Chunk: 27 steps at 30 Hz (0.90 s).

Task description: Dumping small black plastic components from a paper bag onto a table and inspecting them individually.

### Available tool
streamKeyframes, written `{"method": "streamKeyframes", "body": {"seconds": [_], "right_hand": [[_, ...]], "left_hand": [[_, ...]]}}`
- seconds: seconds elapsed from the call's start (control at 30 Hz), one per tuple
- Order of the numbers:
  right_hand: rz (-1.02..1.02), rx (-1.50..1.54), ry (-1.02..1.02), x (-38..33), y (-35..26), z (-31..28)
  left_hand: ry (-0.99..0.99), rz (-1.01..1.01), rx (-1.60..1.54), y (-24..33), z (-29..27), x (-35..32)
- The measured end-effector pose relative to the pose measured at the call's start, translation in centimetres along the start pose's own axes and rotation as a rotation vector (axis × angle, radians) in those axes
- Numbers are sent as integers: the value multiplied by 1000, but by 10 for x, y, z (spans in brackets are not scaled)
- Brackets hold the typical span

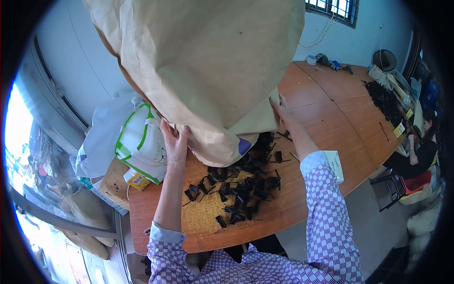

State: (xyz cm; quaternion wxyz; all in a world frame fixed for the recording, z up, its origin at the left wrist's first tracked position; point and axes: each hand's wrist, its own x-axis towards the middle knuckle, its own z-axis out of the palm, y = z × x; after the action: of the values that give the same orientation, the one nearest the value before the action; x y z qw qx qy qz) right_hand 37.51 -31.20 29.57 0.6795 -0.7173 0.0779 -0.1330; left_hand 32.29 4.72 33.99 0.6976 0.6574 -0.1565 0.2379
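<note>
A large brown paper sack fills the upper middle of the view, held up over the table between my two hands. My left hand grips the sack's lower left edge, thumb and fingers closed on the paper. On the other side my right hand holds the folded lower right part; some of its fingers are hidden behind the paper. A purple patch shows at the sack's lower edge. Directly beneath and in front lies a loose heap of small black plastic parts with thin pins. Whether the sack holds anything is hidden.
On the brown wooden table, a small white box lies by my right forearm. A white bag with green trim stands at left. More black parts lie far right, near a seated person.
</note>
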Motion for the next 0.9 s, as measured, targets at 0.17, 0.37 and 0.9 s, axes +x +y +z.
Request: {"method": "streamKeyframes", "body": {"seconds": [0.17,0.37,0.9], "right_hand": [[-73,231,-40,-2,7,25],[-192,98,156,-11,4,27],[-182,54,243,-41,-78,28]], "left_hand": [[127,-20,38,-15,17,12],[267,370,520,-6,40,22],[438,296,295,16,-11,90]]}}
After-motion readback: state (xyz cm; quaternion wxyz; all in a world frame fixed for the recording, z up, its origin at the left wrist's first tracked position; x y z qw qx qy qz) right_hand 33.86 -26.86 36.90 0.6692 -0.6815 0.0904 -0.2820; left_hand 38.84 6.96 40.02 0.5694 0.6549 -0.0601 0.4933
